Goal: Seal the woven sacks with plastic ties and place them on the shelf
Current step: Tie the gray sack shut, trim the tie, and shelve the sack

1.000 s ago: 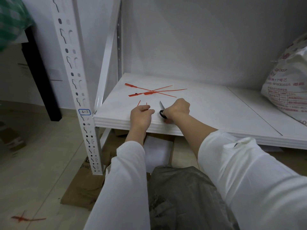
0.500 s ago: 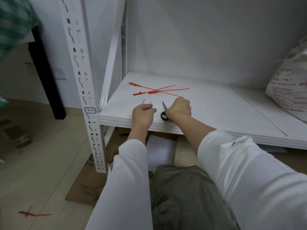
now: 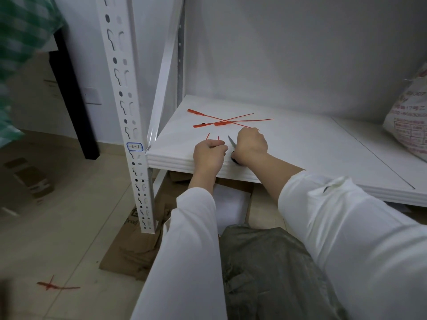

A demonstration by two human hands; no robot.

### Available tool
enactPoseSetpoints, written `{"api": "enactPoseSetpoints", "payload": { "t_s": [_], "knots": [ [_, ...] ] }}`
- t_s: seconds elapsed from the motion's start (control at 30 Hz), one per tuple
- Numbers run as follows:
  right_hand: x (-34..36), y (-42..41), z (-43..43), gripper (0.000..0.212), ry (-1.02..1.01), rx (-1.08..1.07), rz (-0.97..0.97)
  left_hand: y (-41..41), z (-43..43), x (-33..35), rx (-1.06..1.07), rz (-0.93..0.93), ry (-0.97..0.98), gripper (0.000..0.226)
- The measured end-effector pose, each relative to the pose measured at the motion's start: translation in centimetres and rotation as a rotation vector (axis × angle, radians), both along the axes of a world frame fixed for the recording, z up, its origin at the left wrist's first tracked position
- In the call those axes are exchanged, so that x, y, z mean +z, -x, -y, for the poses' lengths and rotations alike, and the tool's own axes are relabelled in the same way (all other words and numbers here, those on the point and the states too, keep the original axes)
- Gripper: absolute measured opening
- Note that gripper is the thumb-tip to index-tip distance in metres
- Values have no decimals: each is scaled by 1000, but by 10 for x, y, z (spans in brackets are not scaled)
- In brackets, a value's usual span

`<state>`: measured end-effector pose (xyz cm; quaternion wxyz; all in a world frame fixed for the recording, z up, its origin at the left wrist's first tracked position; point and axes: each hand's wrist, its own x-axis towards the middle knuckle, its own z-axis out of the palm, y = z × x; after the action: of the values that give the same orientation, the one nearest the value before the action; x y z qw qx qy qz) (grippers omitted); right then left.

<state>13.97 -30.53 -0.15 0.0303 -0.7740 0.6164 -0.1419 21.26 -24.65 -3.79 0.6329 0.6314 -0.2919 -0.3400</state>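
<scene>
1. Head view, hands: the left hand (image 3: 209, 153) rests on the front edge of the shelf (image 3: 300, 144), its grip closed around short red tie offcuts (image 3: 213, 137) that poke up past the knuckles. The right hand (image 3: 250, 144) is beside it, grip closed on a pair of scissors (image 3: 231, 144); the blade points forward between the two hands and the black handle shows under the palm.
2. Head view, task things: three red plastic ties (image 3: 227, 120) lie crossed on the shelf just beyond the hands. One printed woven sack (image 3: 410, 121) is on the shelf at the far right, well apart; whether it is sealed I cannot tell.
3. Risk, the blade: the scissor tip sits just beside the left knuckles. A quick move of either hand could probably nick skin.
4. Risk, the ties: the right hand is touching or nearly touching one tie's thin tail. Lifting the scissors carelessly could drag the pile toward the shelf edge and drop it to the floor (image 3: 69, 227), where a red scrap (image 3: 57, 285) already lies.
5. Risk, the offcuts: they are short and thin, so a loosened left grip would likely scatter them.
</scene>
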Motion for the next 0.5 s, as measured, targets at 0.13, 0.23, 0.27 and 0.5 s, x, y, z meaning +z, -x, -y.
{"api": "enactPoseSetpoints", "payload": {
  "t_s": [0.13, 0.23, 0.27, 0.5],
  "knots": [
    [-4, -6, 1, 21, 25, -10, 25, -1, 0, -1, -9, 2, 8, 22],
    [-7, -6, 0, 22, 8, -50, 91, -3, -1, -2, -11, 4, 7, 20],
    [-6, -5, 0, 20, -10, -57, 119, -5, -2, -2, -10, 6, 4, 20],
    [-7, 13, -9, 15, -85, -43, 390, -4, -17, 2, -58, 73, -52, 22]
  ]
}}
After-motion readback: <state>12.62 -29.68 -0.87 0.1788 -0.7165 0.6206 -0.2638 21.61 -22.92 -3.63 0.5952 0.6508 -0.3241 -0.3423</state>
